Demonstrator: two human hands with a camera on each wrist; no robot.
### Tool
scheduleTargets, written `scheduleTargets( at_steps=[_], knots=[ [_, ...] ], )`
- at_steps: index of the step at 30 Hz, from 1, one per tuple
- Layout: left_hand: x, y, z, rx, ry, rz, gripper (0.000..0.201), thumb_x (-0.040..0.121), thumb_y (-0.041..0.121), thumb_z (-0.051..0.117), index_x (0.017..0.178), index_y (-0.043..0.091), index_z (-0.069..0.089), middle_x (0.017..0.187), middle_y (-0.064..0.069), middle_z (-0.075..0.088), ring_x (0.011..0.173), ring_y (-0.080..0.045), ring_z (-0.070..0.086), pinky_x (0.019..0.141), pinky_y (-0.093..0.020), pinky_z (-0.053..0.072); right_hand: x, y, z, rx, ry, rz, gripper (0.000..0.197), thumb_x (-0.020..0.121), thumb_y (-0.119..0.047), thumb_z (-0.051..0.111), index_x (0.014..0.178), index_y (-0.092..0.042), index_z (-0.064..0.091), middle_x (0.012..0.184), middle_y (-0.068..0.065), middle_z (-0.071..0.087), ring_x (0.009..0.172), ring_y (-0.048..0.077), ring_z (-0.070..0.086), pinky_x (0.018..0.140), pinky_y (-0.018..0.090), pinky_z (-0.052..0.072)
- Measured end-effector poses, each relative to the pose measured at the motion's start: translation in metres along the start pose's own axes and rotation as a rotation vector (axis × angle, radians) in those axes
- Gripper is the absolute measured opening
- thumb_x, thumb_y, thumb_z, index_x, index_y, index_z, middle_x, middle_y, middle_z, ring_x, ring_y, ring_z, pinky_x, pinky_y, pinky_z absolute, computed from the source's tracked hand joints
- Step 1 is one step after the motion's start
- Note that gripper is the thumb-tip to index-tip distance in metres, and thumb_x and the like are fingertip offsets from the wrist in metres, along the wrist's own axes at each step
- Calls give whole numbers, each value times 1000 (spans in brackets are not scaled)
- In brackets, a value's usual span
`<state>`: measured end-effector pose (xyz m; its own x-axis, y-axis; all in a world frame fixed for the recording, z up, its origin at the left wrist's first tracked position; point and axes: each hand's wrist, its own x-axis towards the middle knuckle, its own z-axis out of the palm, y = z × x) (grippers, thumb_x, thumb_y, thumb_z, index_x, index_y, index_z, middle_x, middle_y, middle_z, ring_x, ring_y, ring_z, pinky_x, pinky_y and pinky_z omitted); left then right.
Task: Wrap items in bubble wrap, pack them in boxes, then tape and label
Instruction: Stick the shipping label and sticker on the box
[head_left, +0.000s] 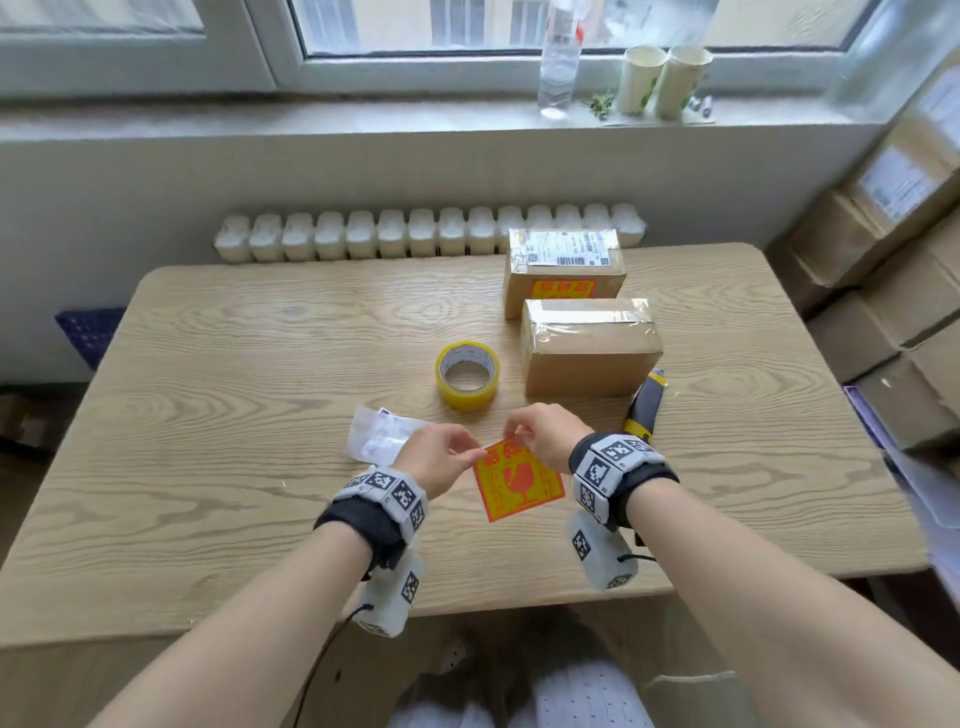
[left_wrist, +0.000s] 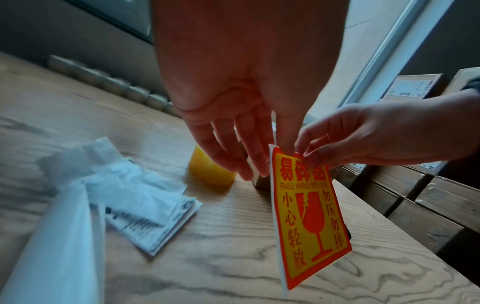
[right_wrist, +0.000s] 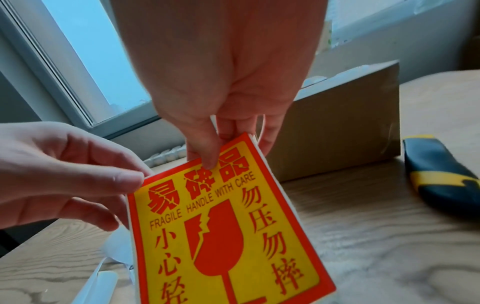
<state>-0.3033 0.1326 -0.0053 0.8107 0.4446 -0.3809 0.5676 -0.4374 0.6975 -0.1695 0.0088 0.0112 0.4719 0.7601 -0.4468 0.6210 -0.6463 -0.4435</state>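
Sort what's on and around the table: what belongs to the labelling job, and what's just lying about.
Job:
fragile sticker, pinched at its top by the left hand and the right hand
nearer box, taped, no label visible
far box, labelled
tape roll

Lying about:
crumpled backing paper
utility knife
bottle
paper cups

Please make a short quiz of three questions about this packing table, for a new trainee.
1. True or false: both hands pinch the fragile sticker.
2. Which box already carries a fragile sticker? A) the far box B) the near box
3. Fill in: the tape roll lies to the ____ of the near box, as the person sees it.

Key
1. True: the left hand and right hand pinch its top edge.
2. A
3. left
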Motion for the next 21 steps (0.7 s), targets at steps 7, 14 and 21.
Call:
scheduleTargets(
  at_steps=[7, 14, 21],
  knots=[
    [-1, 16, -9, -168, 58, -43, 15, 84, 15, 69, 70, 14, 66, 67, -3, 69, 57, -11, 64, 66, -26, 53, -16, -8, -13, 28, 315, -10, 24, 87, -11, 57, 108, -21, 62, 113, 4, 54, 105, 24, 55, 90, 38, 46],
    [-6, 31, -17, -565, 55, -80, 20, 90, 0, 57, 72, 6, 64, 60, -9, 63, 42, -6, 60, 47, -14, 49, -28, -26, -6, 442, 341, -21, 11, 83, -13, 69, 92, -12, 75, 93, 4, 72, 85, 12, 64, 85, 28, 51],
    [-13, 34, -18, -672, 70, -22, 10, 84, -1, 66, 74, 1, 67, 53, -2, 66, 47, -11, 61, 50, -15, 50, -31, -29, 10, 700, 335, 8, 7, 81, -17, 73, 87, -16, 76, 84, 2, 73, 79, 8, 65, 81, 27, 52]
  ],
)
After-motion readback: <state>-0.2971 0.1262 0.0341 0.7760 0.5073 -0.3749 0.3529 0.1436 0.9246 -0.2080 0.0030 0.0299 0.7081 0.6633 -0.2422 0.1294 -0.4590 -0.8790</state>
